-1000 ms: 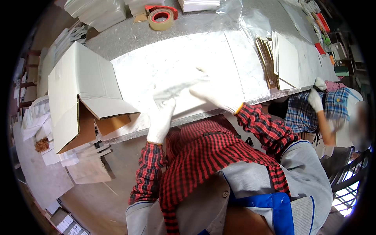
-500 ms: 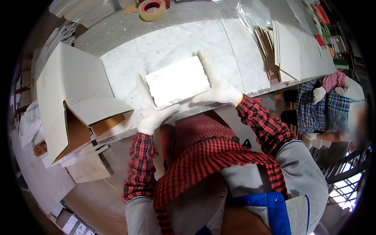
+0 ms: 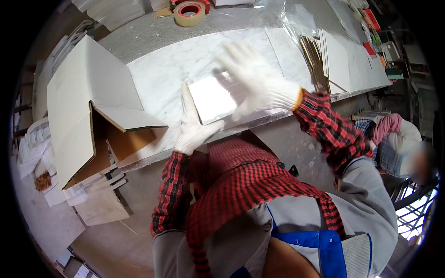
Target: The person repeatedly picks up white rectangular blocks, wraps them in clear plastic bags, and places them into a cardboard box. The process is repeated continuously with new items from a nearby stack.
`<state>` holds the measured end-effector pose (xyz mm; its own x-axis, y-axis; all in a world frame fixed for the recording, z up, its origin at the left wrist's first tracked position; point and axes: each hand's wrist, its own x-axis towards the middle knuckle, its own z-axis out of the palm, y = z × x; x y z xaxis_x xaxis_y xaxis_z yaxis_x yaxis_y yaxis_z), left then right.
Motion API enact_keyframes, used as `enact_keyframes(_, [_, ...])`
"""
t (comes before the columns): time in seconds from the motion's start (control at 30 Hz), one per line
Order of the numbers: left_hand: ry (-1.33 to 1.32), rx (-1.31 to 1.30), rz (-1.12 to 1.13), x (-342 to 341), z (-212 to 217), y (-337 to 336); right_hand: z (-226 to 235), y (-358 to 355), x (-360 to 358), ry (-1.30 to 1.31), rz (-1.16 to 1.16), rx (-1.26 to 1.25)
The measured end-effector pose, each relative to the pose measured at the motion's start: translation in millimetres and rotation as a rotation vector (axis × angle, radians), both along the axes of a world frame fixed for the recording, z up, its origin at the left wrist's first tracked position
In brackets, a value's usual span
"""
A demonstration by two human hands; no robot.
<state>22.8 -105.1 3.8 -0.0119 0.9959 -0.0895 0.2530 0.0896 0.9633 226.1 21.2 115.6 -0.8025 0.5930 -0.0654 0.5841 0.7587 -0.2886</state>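
A white rectangular block (image 3: pixel 215 99), which looks like a stack of thin pieces, lies on the pale marble-patterned slab. My left hand (image 3: pixel 192 125), in a white knit glove, grips its left end, fingers along that side and thumb along the near edge. Over the right part of the block is my right hand (image 3: pixel 259 76), also gloved, fingers spread and blurred by motion. It hides that end of the block; whether it touches the top I cannot tell. Left of my left hand stands an open white cardboard box (image 3: pixel 102 83), tipped with its flaps toward me.
Clear tape on a red dispenser (image 3: pixel 190 14) sits at the back. Brown and white cardboard sheets (image 3: pixel 324 65) stand at the right, near clear plastic film (image 3: pixel 301 21). Another person (image 3: pixel 394 143) bends down at far right. The marble-patterned slab's front edge (image 3: pixel 273 118) runs before me.
My right hand has left the block's right side and risen over its top, fingers spreading. My left hand stays at the left end. The other person has bent lower.
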Motion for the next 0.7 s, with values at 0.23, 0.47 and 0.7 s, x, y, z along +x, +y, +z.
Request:
enact_keyframes(0.23, [0.141,0.077,0.040,2.2,3.7,4.8,-20.1,-15.4,-27.6,-0.187,0.155,0.087])
enact_keyframes(0.47, [0.029,0.067,0.083,10.6,17.8,-14.2,-4.7,-25.6,-24.8,-0.188,0.108,-0.115])
enact_keyframes(0.7, [0.030,-0.086,-0.144,10.9,82.8,-66.0,6.9,-80.2,25.9,0.141,-0.104,-1.169])
